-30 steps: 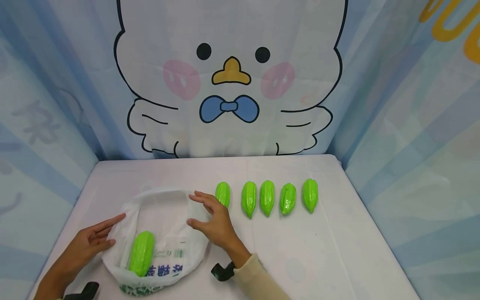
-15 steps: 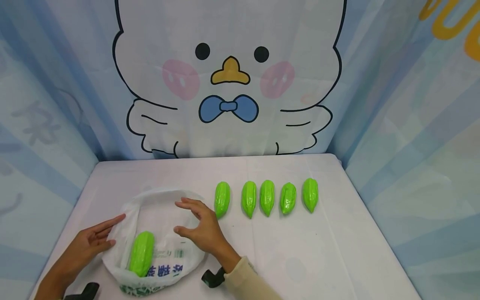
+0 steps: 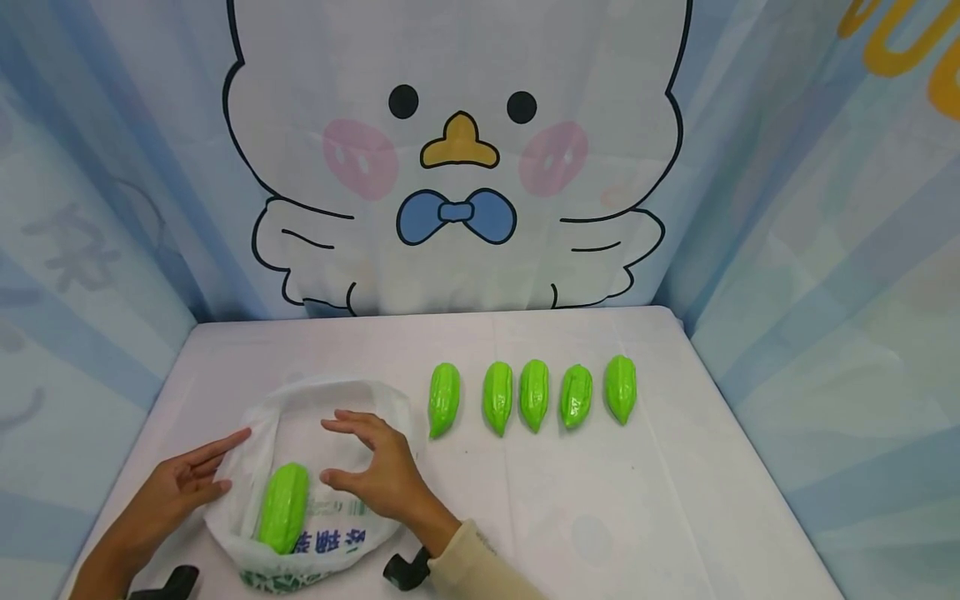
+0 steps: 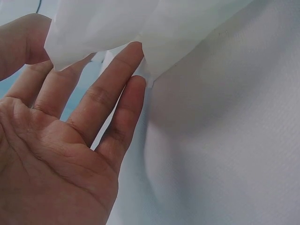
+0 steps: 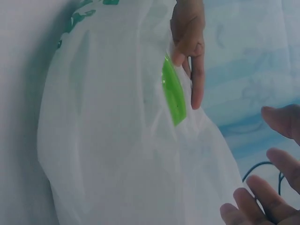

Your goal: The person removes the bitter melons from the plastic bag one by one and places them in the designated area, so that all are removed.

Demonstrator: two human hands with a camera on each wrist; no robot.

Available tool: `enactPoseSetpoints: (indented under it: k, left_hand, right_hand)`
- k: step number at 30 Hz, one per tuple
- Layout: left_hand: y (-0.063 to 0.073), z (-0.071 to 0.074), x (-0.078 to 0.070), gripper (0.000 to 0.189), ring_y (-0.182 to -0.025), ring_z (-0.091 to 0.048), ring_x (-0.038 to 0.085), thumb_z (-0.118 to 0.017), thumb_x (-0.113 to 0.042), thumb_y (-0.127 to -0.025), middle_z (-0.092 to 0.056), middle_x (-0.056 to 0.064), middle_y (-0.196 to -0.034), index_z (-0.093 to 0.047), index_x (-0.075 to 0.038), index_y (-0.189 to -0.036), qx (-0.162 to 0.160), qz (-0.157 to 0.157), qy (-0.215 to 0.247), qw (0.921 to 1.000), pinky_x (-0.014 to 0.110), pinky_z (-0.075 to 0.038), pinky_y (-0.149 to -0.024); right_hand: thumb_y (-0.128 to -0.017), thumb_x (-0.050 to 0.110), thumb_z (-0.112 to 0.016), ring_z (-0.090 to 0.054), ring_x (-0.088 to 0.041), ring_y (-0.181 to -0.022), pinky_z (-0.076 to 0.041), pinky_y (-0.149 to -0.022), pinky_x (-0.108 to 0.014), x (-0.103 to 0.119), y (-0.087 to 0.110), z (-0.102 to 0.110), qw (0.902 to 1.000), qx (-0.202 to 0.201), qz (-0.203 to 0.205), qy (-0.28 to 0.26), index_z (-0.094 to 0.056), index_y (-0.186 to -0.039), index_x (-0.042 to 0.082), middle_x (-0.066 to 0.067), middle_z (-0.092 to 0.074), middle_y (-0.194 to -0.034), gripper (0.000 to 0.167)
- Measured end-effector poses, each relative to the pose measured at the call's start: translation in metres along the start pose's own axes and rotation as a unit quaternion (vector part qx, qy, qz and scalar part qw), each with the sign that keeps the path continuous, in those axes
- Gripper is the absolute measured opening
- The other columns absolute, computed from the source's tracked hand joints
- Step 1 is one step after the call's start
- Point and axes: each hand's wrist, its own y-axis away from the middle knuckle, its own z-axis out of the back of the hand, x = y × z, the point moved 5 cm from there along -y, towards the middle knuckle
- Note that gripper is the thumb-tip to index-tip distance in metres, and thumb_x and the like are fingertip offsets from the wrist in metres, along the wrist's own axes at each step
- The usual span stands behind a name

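A white plastic bag [image 3: 390, 417] with dark printing lies with its mouth spread on the table. Inside, toward its left side, is a shiny bright-green elongated vegetable [image 3: 283, 508] that resembles a small gourd. My left hand [image 3: 176, 492] touches the bag's left wall with fingers extended; in the left wrist view its fingers [image 4: 105, 89] meet the hanging plastic. My right hand [image 3: 382, 471] is over the bag's mouth, thumb and fingers spread apart with nothing between them. The right wrist view shows its fingertips [image 5: 255, 187] near the bag's edge.
Several more green gourd-like vegetables [image 3: 534, 396] form a row behind and to the right of the bag on the white-covered table [image 3: 600, 500]. Behind the table hangs a curtain [image 3: 465, 275] with a cartoon print. Black wrist mounts [image 3: 407, 571] show below both hands.
My right hand has moved left and slightly nearer, from the bag's right rim to above its mouth, uncovering the leftmost vegetable of the row. My left hand and the bag stay put.
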Motion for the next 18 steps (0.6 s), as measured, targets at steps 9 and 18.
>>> enactPoseSetpoints:
  k: [9, 18]
  left_hand:
    - [-0.001, 0.000, 0.002, 0.068, -0.117, -0.055, -0.021, -0.069, -0.022, -0.105, -0.038, -0.015, -0.164, -0.040, -0.019, -0.166, -0.008, 0.015, -0.010, 0.9998, 0.020, -0.060, -0.092]
    - [-0.001, 0.001, 0.001, 0.065, -0.116, -0.057, -0.020, -0.064, -0.017, -0.108, -0.044, -0.041, -0.140, -0.036, -0.004, -0.165, 0.001, -0.008, 0.002, 1.0000, 0.017, -0.059, -0.088]
  right_hand:
    - [-0.090, 0.014, -0.087, -0.051, -0.007, -0.145, -0.046, -0.119, -0.030, 0.007, -0.002, -0.021, 0.9997, 0.022, 0.004, 0.011, -0.067, -0.145, 0.028, 0.013, -0.057, -0.154, 0.060]
    - [-0.091, 0.024, -0.087, -0.052, -0.006, -0.145, -0.048, -0.115, -0.029, 0.007, -0.001, -0.039, 0.9976, 0.038, 0.002, 0.058, -0.068, -0.144, 0.030, 0.007, -0.060, -0.155, 0.056]
